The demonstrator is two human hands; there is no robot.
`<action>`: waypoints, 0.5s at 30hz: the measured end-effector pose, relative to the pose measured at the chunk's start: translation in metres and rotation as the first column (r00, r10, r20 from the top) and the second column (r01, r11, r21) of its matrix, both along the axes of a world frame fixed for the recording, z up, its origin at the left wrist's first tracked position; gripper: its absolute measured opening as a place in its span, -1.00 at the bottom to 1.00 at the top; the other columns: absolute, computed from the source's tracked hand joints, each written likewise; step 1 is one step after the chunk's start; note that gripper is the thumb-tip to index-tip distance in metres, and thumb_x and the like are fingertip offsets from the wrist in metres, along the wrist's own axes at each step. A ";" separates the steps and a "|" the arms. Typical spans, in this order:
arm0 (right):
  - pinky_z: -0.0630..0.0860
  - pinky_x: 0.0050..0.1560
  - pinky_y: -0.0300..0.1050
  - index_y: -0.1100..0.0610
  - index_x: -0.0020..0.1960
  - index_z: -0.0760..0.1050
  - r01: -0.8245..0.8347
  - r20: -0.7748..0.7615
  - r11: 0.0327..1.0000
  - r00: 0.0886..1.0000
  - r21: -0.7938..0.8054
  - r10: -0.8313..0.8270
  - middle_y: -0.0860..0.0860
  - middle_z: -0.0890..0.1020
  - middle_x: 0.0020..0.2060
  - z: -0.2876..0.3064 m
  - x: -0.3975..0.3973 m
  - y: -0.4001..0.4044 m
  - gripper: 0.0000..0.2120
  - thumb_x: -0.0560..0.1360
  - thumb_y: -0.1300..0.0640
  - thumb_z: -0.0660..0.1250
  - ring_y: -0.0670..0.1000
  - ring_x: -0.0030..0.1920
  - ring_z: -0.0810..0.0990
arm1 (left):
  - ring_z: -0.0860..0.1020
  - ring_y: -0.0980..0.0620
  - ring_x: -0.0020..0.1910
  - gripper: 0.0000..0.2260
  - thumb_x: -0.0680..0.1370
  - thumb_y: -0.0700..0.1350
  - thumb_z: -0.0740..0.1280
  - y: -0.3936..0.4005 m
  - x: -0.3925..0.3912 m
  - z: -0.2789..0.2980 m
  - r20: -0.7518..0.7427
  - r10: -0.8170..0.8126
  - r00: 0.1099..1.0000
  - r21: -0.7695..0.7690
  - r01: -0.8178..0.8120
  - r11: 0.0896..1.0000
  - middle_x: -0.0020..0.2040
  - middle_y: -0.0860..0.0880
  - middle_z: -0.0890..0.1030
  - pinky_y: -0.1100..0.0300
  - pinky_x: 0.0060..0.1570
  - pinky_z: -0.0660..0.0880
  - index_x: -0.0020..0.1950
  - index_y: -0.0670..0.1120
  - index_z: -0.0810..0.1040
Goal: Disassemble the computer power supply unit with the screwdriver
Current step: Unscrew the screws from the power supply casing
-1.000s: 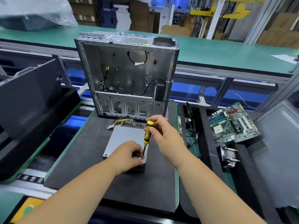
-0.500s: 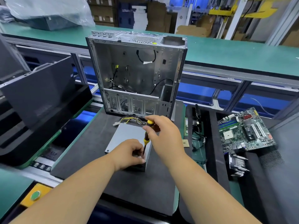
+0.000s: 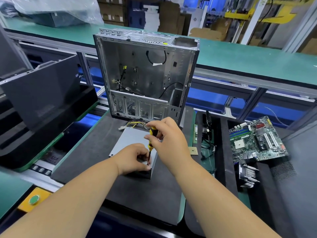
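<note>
Now we see the power supply unit (image 3: 130, 143) lying flat on the dark mat (image 3: 89, 152), just in front of the open computer case (image 3: 145, 74). Our right hand (image 3: 169, 140) grips the screwdriver (image 3: 151, 140) upright over the unit's near right corner, where our left hand (image 3: 133, 158) pinches at the tip.

Both my bare forearms reach forward from the near edge of the bench and draw together toward its middle. My left hand (image 3: 133, 158) sits lower and nearer, palm down, knuckles raised and fingers curled in, thumb and fingertips pinched close together at its right side. My right hand (image 3: 169, 137) is raised just beyond and to the right of it, wrist bent, thumb and fingers closed in a tight grip around what it holds upright.
</note>
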State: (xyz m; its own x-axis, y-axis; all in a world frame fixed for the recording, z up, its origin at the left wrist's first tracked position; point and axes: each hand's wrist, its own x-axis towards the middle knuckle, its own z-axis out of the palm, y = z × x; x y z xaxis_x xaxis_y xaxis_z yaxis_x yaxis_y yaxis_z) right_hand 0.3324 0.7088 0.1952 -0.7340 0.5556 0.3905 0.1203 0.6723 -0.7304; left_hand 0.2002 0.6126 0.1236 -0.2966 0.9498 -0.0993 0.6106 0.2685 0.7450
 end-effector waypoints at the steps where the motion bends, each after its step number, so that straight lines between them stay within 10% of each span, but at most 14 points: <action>1: 0.52 0.00 -0.09 -0.06 0.15 0.61 -0.008 0.012 1.000 1.000 0.010 0.008 -0.14 0.44 -0.11 0.001 0.001 0.000 -0.73 0.48 0.16 0.47 -0.15 -0.15 0.46 | 0.53 0.08 -0.11 -0.89 0.39 -0.17 0.53 0.000 0.000 0.000 -0.005 0.002 1.000 0.000 -0.002 1.000 -0.12 -0.03 0.58 0.25 -0.01 0.47 -0.18 -0.07 0.62; 8: 0.49 0.14 -0.09 -0.03 0.35 0.46 -0.119 0.176 0.989 0.979 0.082 0.103 -0.11 0.50 0.16 0.005 0.009 0.003 -0.59 0.57 0.30 0.23 -0.06 0.10 0.52 | 0.54 0.17 -0.08 -0.76 0.38 -0.15 0.54 -0.005 0.000 -0.001 -0.079 0.034 0.996 0.013 -0.033 0.999 -0.12 0.08 0.58 0.32 0.01 0.45 -0.27 0.16 0.55; 15: 0.52 0.02 -0.02 -0.01 0.15 0.49 -0.087 0.098 0.992 0.992 0.090 0.078 -0.18 0.45 0.00 -0.003 0.009 0.005 -0.78 0.53 0.13 0.41 -0.12 -0.04 0.47 | 0.47 0.18 -0.12 -0.78 0.47 -0.04 0.47 -0.001 -0.002 -0.006 -0.266 -0.042 0.963 -0.037 0.034 0.999 -0.14 0.16 0.50 0.34 -0.08 0.35 -0.24 0.15 0.44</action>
